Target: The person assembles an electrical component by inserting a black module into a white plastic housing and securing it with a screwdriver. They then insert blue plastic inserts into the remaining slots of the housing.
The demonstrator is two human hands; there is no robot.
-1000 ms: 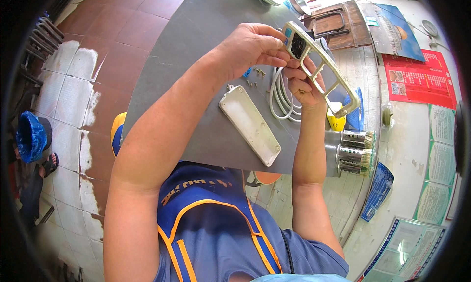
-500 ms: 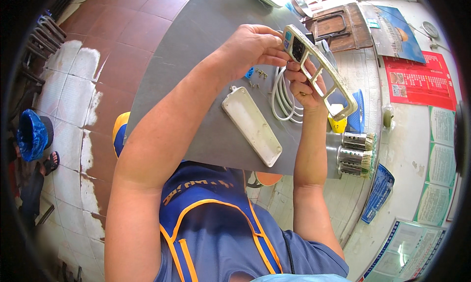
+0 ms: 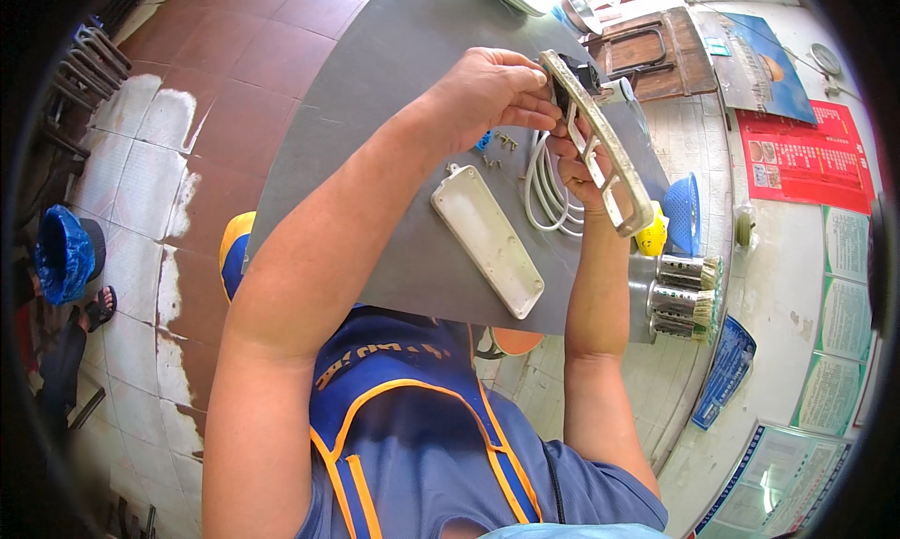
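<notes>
Above the grey table I hold the whitish frame-like top cover of a power strip [image 3: 609, 150], with rectangular openings along it, tilted nearly edge-on. My left hand [image 3: 502, 94] pinches its far end, where a black part [image 3: 583, 74] shows. My right hand [image 3: 583, 172] grips it around the middle from below, fingers partly hidden behind it. The matching shallow white base [image 3: 489, 244] lies on the table, open side up. Beyond it sit several small brass screws [image 3: 506, 142] and a small blue item [image 3: 485, 140]. A coiled white cable [image 3: 544, 192] rests under my right hand.
On the grey table [image 3: 366, 98], a yellow container [image 3: 652, 232], a blue basket [image 3: 683, 211] and perforated metal holders of chopsticks [image 3: 682, 305] stand along the right edge. A metal bowl [image 3: 578, 12] is at the far end. A blue-lined bin [image 3: 66, 256] stands on the left floor.
The power strip cover has been turned from showing its face to nearly edge-on, and its near end has swung left. Both hands keep hold of it.
</notes>
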